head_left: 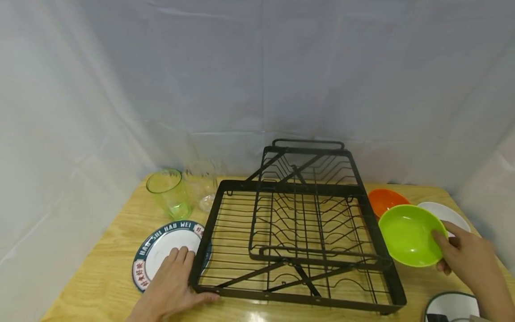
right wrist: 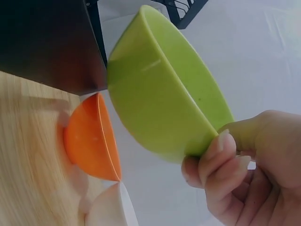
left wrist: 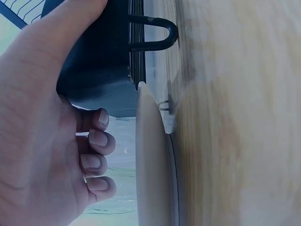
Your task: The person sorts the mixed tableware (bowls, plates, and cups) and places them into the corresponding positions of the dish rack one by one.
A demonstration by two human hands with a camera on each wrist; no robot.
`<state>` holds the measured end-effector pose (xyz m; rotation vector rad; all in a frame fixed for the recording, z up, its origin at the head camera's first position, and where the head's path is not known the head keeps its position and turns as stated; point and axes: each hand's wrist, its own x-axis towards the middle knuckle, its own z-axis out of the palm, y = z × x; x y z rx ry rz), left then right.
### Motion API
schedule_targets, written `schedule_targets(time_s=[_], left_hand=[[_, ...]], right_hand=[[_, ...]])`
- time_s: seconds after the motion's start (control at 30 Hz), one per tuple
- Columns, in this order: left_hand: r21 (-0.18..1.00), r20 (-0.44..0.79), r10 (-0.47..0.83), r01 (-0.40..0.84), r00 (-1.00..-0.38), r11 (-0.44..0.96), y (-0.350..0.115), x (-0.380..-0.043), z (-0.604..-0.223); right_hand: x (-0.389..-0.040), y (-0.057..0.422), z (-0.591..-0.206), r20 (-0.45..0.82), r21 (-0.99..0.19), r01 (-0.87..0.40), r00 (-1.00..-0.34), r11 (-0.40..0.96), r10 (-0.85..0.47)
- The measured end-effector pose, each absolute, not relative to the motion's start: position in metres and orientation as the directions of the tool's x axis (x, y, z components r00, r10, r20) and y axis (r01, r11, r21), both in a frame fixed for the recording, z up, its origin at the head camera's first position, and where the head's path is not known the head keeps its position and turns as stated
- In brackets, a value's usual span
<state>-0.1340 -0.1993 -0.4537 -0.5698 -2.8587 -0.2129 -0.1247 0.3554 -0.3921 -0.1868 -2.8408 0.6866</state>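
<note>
My right hand [head_left: 468, 252] pinches the rim of a lime-green bowl [head_left: 410, 235], thumb inside and fingers beneath. The bowl is tilted and raised above the table; in the right wrist view its far side overlaps the black rack's edge. At the front left corner of the black two-tier dish rack [head_left: 293, 300], my left hand [head_left: 170, 281] grips the frame, thumb along the front and fingers round the left side. Under that hand lies a white plate with a dark lettered rim [head_left: 158, 255]. The left wrist view shows the curled fingers [left wrist: 98, 162] just past the rack's corner.
An orange bowl [head_left: 384, 200] and a white bowl [head_left: 440, 212] stand right of the rack. At the back left are a green glass [head_left: 175, 199] and a clear glass [head_left: 206, 197]. A dark-rimmed white dish [head_left: 448, 305] is cut off at the lower right. White sheeting [head_left: 241, 80] hangs behind.
</note>
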Motion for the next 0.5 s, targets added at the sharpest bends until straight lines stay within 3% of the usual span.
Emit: schedule_targets(time_s=[0.23, 0.5], left_hand=[[0.117, 0.203, 0.344, 0.372, -0.917, 0.921, -0.2, -0.131, -0.456], [0.097, 0.269, 0.367, 0.404, -0.891, 0.91, -0.199, -0.133, -0.456]], right_hand=[[-0.123, 0.339, -0.393, 0.261, -0.506, 0.011, -0.951, 0.862, 0.166], [-0.136, 0.324, -0.393, 0.556, -0.386, -0.298, -0.831, 0.873, -0.038]])
